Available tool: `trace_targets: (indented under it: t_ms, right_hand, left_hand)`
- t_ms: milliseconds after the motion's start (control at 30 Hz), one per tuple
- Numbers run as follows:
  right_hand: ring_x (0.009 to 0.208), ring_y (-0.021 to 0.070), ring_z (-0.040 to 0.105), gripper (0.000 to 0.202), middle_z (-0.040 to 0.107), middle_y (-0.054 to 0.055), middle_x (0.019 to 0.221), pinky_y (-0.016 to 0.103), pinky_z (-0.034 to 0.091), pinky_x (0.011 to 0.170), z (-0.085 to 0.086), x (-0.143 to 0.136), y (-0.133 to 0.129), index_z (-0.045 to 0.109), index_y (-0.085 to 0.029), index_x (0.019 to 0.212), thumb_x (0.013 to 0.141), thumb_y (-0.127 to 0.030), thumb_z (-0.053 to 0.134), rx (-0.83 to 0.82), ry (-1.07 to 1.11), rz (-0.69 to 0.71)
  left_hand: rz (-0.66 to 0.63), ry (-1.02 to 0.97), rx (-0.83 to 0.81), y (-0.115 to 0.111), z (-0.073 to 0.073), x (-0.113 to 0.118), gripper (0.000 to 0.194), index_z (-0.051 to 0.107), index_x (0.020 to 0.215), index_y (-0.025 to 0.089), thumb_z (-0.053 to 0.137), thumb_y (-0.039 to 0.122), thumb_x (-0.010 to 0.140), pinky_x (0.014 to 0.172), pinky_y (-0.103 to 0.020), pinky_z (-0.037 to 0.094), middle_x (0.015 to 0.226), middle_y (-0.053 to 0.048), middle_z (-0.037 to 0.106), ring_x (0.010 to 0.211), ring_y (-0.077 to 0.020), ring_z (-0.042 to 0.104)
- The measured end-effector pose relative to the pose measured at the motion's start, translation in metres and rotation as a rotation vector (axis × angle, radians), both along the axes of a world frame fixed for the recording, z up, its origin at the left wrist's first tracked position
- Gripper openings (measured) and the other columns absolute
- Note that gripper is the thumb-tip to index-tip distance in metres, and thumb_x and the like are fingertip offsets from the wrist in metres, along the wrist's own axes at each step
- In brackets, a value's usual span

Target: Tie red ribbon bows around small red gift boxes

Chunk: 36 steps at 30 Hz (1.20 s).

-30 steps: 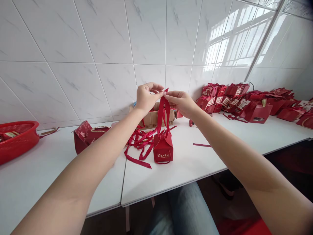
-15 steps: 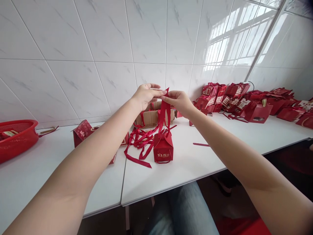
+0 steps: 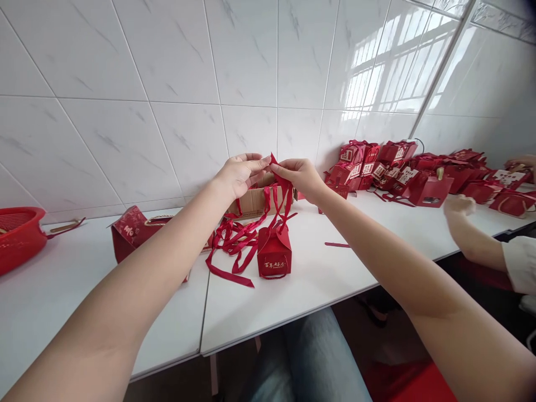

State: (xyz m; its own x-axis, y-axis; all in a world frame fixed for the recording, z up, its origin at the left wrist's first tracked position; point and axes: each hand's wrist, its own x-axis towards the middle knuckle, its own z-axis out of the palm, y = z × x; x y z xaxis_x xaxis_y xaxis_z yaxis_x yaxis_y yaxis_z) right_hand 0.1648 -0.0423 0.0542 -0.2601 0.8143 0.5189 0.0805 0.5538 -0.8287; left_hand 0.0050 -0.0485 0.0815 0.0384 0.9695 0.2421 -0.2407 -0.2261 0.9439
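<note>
A small red gift box (image 3: 274,254) with gold lettering stands on the white table (image 3: 318,279). A red ribbon (image 3: 281,195) rises from its top. My left hand (image 3: 238,174) and my right hand (image 3: 298,176) both pinch the ribbon's upper end, fingertips close together above the box. A tangle of loose red ribbons (image 3: 232,243) lies just left of the box.
An open cardboard carton (image 3: 255,202) sits behind my hands by the tiled wall. A folded red box (image 3: 132,231) lies at left, a red basket (image 3: 19,237) at far left. Many finished red boxes (image 3: 402,173) pile at right, where another person's arm (image 3: 473,237) reaches in.
My hands have lowered a little with the ribbon still pinched between them. Another person's arm has come into view at the right.
</note>
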Motion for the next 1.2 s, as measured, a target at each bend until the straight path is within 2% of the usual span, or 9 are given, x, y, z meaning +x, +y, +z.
trace_targets:
  t_ms: [233,400,500,633,767,900,1033,1100,1200]
  right_hand:
    - [0.055,0.0134,0.056,0.044,0.061,0.000,0.056,0.026,0.043,0.050,-0.003,0.002,0.003,0.063,-0.020,0.059,0.065,-0.063,0.070,-0.103,0.036,0.057]
    - [0.047,0.0091,0.049,0.043,0.061,0.000,0.058,0.024,0.037,0.045,-0.005,0.001,0.003,0.067,-0.019,0.067,0.066,-0.062,0.069,-0.172,0.050,0.074]
    - [0.043,0.0071,0.042,0.044,0.055,-0.003,0.052,0.023,0.031,0.041,-0.005,0.001,0.002,0.064,-0.018,0.064,0.068,-0.061,0.068,-0.160,0.054,0.074]
    - [0.043,0.0064,0.042,0.043,0.052,-0.003,0.052,0.021,0.030,0.040,-0.006,0.000,0.005,0.062,-0.017,0.063,0.070,-0.059,0.067,-0.146,0.074,0.043]
    - [0.042,0.0055,0.042,0.038,0.051,-0.003,0.052,0.020,0.034,0.040,-0.007,0.000,0.008,0.063,-0.016,0.065,0.073,-0.052,0.068,-0.214,0.141,0.078]
    - [0.043,0.0070,0.048,0.033,0.048,-0.004,0.050,0.021,0.045,0.047,-0.007,0.000,0.010,0.059,-0.015,0.061,0.077,-0.042,0.069,-0.270,0.234,0.153]
    - [0.051,0.0112,0.058,0.023,0.062,0.002,0.061,0.024,0.051,0.053,-0.004,-0.001,0.009,0.063,-0.015,0.074,0.085,-0.036,0.062,-0.377,0.257,0.187]
    - [0.053,0.0115,0.060,0.022,0.067,0.005,0.069,0.023,0.051,0.053,-0.003,0.001,0.009,0.064,-0.015,0.080,0.087,-0.035,0.058,-0.456,0.267,0.200]
    - [0.047,0.0084,0.054,0.021,0.066,0.002,0.066,0.020,0.048,0.047,0.000,0.004,0.009,0.063,-0.017,0.079,0.089,-0.033,0.054,-0.576,0.303,0.256]
  left_hand:
    - [0.004,0.000,-0.031,0.007,-0.009,-0.002,0.028,0.058,0.076,0.016,0.081,0.010,0.061,0.074,-0.026,0.054,0.076,-0.003,0.069,0.074,-0.0141,0.068]
    - [0.018,0.007,-0.032,0.009,-0.010,-0.002,0.028,0.060,0.074,0.016,0.083,0.012,0.059,0.076,-0.028,0.054,0.076,-0.004,0.069,0.074,-0.0151,0.068]
    - [0.050,0.025,-0.032,0.003,-0.006,0.002,0.026,0.058,0.075,0.015,0.080,0.010,0.063,0.076,-0.028,0.054,0.077,-0.005,0.069,0.070,-0.0140,0.067]
    - [0.072,0.037,-0.005,-0.003,-0.002,0.006,0.021,0.055,0.076,0.013,0.073,0.003,0.070,0.073,-0.027,0.054,0.070,-0.003,0.067,0.063,-0.0120,0.067]
    - [0.045,0.024,-0.019,-0.002,-0.002,0.006,0.021,0.056,0.077,0.013,0.072,0.002,0.070,0.073,-0.027,0.055,0.067,-0.002,0.066,0.064,-0.0126,0.067]
    - [0.069,0.041,-0.026,-0.001,-0.003,0.006,0.021,0.055,0.077,0.012,0.071,0.002,0.071,0.070,-0.026,0.054,0.066,-0.001,0.064,0.060,-0.0113,0.066]
    - [0.115,0.113,0.112,-0.004,-0.003,0.007,0.023,0.052,0.075,0.013,0.071,0.002,0.070,0.064,-0.025,0.054,0.067,-0.001,0.063,0.062,-0.0125,0.066]
    - [0.171,0.206,0.257,-0.008,-0.005,0.008,0.022,0.052,0.074,0.014,0.072,0.004,0.069,0.060,-0.025,0.053,0.069,0.000,0.063,0.063,-0.0126,0.065]
    - [0.268,0.467,0.554,-0.017,-0.016,0.009,0.020,0.055,0.075,0.016,0.073,0.012,0.069,0.058,-0.023,0.051,0.072,0.000,0.063,0.064,-0.0115,0.063]
